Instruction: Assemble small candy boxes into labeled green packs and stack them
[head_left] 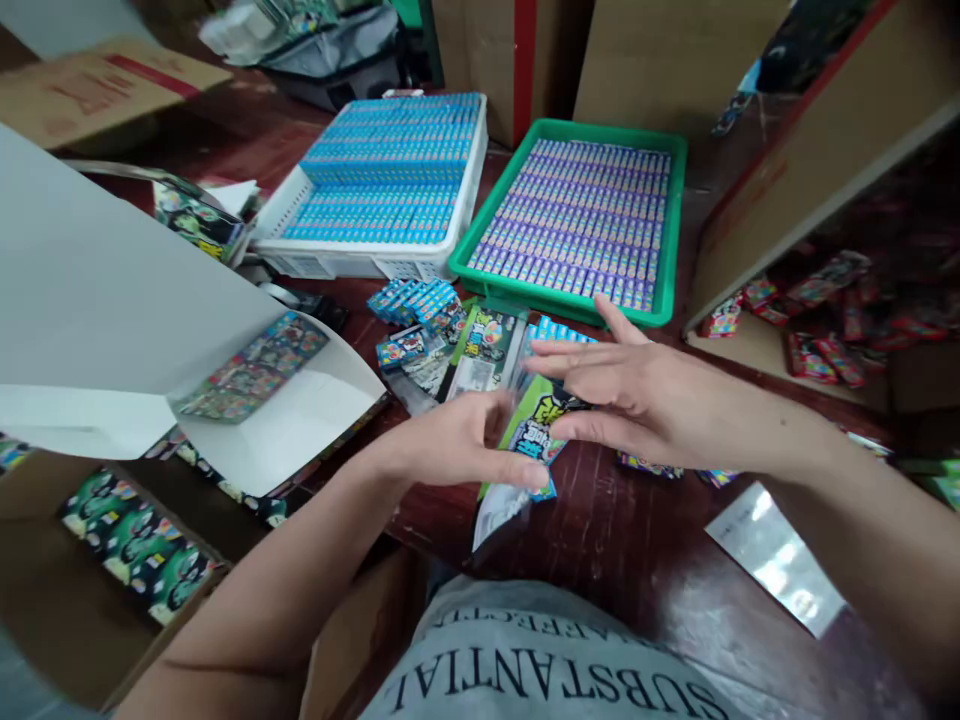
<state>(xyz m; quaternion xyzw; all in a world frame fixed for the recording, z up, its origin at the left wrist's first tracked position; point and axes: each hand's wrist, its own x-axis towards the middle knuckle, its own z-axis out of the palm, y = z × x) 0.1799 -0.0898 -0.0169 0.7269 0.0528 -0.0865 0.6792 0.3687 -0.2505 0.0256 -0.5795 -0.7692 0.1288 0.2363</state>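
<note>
My left hand [457, 445] pinches a green printed packet [534, 425] over the dark wooden table [622, 540], thumb along its lower edge. My right hand [622, 395] rests on the packet's upper side with fingers stretched out and blurred, and the packet seems to hold small blue boxes. Loose small blue boxes [416, 305] and more flat printed packets [484, 350] lie just beyond the hands.
A white crate of blue boxes [382, 170] and a green tray of purple boxes [577, 220] stand at the back. A white sheet [90, 300] with cards lies left over a carton of green packs [127, 540]. Right, a carton with red packs [825, 320] and a silver bag [780, 560].
</note>
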